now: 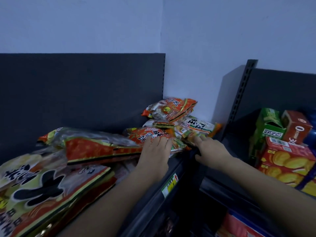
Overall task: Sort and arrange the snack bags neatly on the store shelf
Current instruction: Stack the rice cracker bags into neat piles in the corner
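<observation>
Hands among snack bags heaped on a dark shelf (150, 204). Left hand (153, 151) lies flat, fingers straight and close together, resting on a red snack bag (147, 135). Right hand (211, 151) reaches a green-and-white snack bag (198, 128), index finger extended onto its near edge, thumb curled below; whether it grips cannot be told. Beyond both sets of fingertips, an orange bag (172, 108) tops the heap in the corner. Left of the left fingers lie a long red bag (95, 148) and, nearer the camera, a large pale bag (42, 189). Right of the right fingers stand biscuit cartons (289, 159). Below the left wrist, a price label (170, 184) sits on the shelf rail.
</observation>
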